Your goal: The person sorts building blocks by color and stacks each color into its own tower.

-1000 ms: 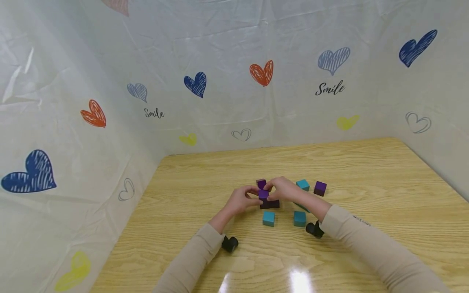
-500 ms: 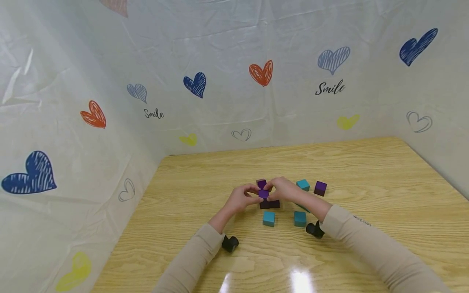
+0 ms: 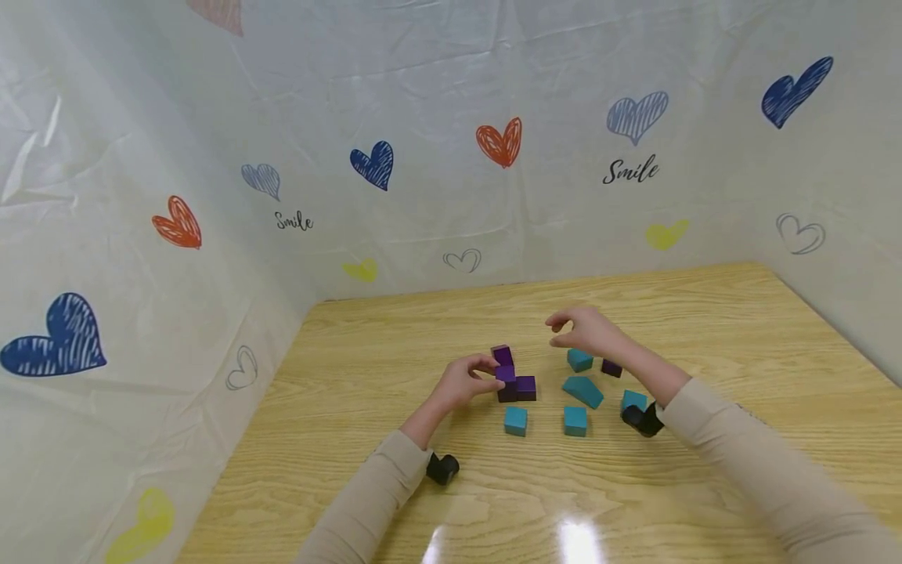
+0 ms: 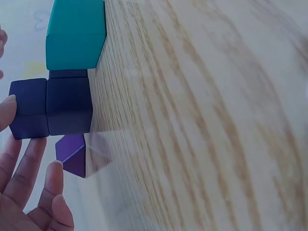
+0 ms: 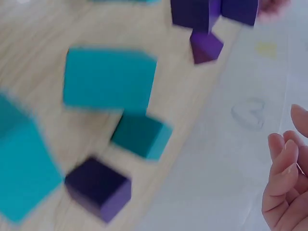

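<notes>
My left hand [image 3: 460,385] pinches the upper purple cube [image 3: 505,373] of a small stack between thumb and fingers. In the left wrist view that upper cube [image 4: 29,108] sits squarely against the lower cube [image 4: 70,106]. Another purple block [image 3: 526,388] adjoins the stack on its right, and one more purple block [image 3: 502,354] lies just behind. Over the teal and purple blocks on the right hovers my right hand [image 3: 590,330], holding nothing, its fingers loosely bent with a gap to the thumb. The right wrist view shows this hand [image 5: 288,178] at its right edge.
Several teal blocks lie to the front and right, among them a cube [image 3: 516,421], another cube [image 3: 575,421] and a slanted block [image 3: 582,391]. A lone purple block [image 3: 611,367] is partly behind the right forearm. A heart-printed sheet [image 3: 423,235] encloses the wooden table [image 3: 395,329].
My right hand has let go of the stack and moved right and away, over the teal blocks. The left hand has stayed at the upper purple cube.
</notes>
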### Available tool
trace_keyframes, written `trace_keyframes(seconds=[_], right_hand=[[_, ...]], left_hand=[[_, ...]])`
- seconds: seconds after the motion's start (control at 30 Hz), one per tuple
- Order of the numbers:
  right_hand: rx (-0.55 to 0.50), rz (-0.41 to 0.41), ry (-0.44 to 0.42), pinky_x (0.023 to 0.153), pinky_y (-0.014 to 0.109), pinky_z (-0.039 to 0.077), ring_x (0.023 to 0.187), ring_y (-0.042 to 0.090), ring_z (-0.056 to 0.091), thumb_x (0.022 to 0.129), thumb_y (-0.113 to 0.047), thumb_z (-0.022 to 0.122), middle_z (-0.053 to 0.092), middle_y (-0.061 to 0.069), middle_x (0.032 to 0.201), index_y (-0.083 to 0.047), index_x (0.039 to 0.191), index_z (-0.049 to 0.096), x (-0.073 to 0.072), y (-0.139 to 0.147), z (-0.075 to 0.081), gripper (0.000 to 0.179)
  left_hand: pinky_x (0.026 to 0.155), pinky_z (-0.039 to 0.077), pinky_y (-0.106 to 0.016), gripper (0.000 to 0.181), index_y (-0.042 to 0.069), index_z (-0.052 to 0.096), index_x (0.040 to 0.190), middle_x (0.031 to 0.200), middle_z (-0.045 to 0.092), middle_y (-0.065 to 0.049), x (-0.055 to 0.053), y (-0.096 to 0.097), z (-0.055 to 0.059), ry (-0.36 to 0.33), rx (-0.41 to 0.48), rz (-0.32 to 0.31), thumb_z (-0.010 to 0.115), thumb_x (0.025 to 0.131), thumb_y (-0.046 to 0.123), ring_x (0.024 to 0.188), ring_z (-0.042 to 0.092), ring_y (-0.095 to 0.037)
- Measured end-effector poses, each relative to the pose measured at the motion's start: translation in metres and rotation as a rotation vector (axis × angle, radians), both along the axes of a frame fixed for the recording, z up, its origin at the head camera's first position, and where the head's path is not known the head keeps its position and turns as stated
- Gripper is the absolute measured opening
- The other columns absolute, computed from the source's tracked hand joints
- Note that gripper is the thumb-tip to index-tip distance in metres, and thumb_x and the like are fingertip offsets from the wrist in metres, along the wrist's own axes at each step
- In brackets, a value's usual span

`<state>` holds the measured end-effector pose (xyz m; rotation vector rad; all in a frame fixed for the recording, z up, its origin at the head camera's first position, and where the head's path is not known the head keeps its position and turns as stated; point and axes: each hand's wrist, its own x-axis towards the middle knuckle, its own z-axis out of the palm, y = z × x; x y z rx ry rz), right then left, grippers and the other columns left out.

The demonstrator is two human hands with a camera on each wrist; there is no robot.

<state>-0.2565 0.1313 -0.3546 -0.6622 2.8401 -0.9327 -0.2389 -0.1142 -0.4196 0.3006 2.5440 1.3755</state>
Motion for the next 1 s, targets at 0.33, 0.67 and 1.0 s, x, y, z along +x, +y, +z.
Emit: trace_keyframes(seconds=[0.33, 0.67, 1.0], right_hand=[[0.019, -0.117, 0.027, 0.07, 0.041, 0.047, 0.091, 0.037, 0.055, 0.084, -0.012, 0.063, 0.059, 0.026, 0.105, 0.009, 0.116, 0.056, -0.009, 0.063, 0.004, 0.039], [0.041, -0.125, -0.074, 0.071, 0.042, 0.048, 0.095, 0.043, 0.053, 0.082, -0.016, 0.067, 0.058, 0.028, 0.105, 0.01, 0.123, 0.049, -0.005, 0.089, -0.023, 0.052], [0.021, -0.135, -0.157, 0.076, 0.045, 0.046, 0.092, 0.037, 0.055, 0.079, -0.017, 0.071, 0.059, 0.024, 0.099, 0.01, 0.119, 0.051, 0.002, 0.091, -0.051, 0.053]], left_hand=[[0.079, 0.046, -0.03, 0.028, 0.01, 0.064, 0.104, 0.104, 0.064, -0.004, 0.0, 0.0, -0.001, 0.006, 0.007, 0.0, 0.072, 0.079, 0.021, 0.091, 0.056, -0.017], [0.082, 0.045, -0.031, 0.03, 0.008, 0.063, 0.105, 0.104, 0.064, -0.006, 0.0, 0.0, -0.002, 0.023, 0.018, -0.004, 0.072, 0.08, 0.02, 0.098, 0.056, -0.02], [0.082, 0.045, -0.032, 0.028, 0.007, 0.063, 0.103, 0.103, 0.064, -0.006, 0.002, 0.0, -0.001, 0.035, 0.011, -0.014, 0.072, 0.08, 0.019, 0.099, 0.057, -0.022]])
